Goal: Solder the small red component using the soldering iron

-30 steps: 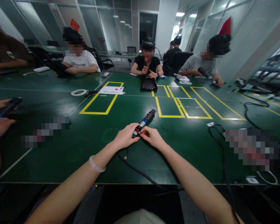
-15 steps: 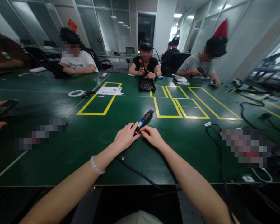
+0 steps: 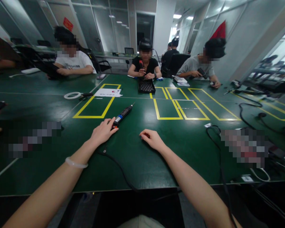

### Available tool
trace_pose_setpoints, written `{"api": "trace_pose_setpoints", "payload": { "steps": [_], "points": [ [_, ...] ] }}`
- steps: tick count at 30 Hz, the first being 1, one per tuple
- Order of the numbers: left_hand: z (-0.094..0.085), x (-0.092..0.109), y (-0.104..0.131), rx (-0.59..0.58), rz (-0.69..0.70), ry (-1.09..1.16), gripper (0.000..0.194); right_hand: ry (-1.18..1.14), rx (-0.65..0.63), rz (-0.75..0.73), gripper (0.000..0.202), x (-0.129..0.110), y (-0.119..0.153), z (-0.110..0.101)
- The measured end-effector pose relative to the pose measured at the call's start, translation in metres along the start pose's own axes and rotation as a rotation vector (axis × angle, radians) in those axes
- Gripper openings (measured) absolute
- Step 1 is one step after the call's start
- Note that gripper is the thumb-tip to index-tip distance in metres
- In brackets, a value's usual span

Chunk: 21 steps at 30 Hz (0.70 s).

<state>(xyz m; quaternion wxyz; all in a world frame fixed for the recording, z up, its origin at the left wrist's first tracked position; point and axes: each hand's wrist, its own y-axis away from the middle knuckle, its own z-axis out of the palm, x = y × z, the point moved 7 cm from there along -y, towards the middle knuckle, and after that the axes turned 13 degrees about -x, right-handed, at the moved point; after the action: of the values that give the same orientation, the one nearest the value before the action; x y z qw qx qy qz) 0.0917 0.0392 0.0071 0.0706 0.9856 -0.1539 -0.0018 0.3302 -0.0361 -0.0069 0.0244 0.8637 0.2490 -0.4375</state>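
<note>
An electric screwdriver (image 3: 123,116), black with a blue and white label and a thin bit, lies slanted on the green table (image 3: 137,164), its bit pointing away to the right. My left hand (image 3: 104,130), a pale bangle on its wrist, is wrapped over the tool's red-and-black rear end; the palm side is hidden. From under that hand a black cord (image 3: 116,163) runs toward the table's front edge. My right hand (image 3: 152,138) rests on the table to the right, apart from the tool, fingers curled in with nothing visible in them.
Yellow tape rectangles (image 3: 168,118) mark the table. A white paper sheet (image 3: 108,92), a coiled white cable (image 3: 72,95) and a black tray (image 3: 146,86) lie farther back. Blurred-out items (image 3: 244,147) and cables are at right. Several people sit around, some holding tools.
My left hand and the screwdriver have shifted left, away from my right hand. My right hand, earlier close to the tool's red rear end, is now apart from it. The view has turned slightly.
</note>
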Motion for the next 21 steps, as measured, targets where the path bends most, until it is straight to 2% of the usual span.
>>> {"api": "trace_pose_setpoints", "payload": {
  "steps": [6, 11, 15, 21],
  "points": [
    [0.002, -0.074, -0.009, -0.017, -0.14, 0.046, 0.069, 0.008, -0.017, 0.001, 0.016, 0.0, 0.0, 0.002],
    [0.001, -0.115, -0.008, -0.003, -0.213, 0.075, 0.07, 0.016, -0.023, -0.008, 0.015, 0.002, -0.001, 0.004],
    [-0.002, -0.123, 0.0, 0.056, -0.261, 0.065, 0.068, 0.022, -0.029, -0.008, 0.015, 0.003, -0.001, 0.005],
    [-0.013, -0.103, 0.016, 0.258, -0.246, -0.016, 0.055, 0.017, -0.041, -0.014, 0.014, 0.004, -0.002, 0.007]
  ]
}}
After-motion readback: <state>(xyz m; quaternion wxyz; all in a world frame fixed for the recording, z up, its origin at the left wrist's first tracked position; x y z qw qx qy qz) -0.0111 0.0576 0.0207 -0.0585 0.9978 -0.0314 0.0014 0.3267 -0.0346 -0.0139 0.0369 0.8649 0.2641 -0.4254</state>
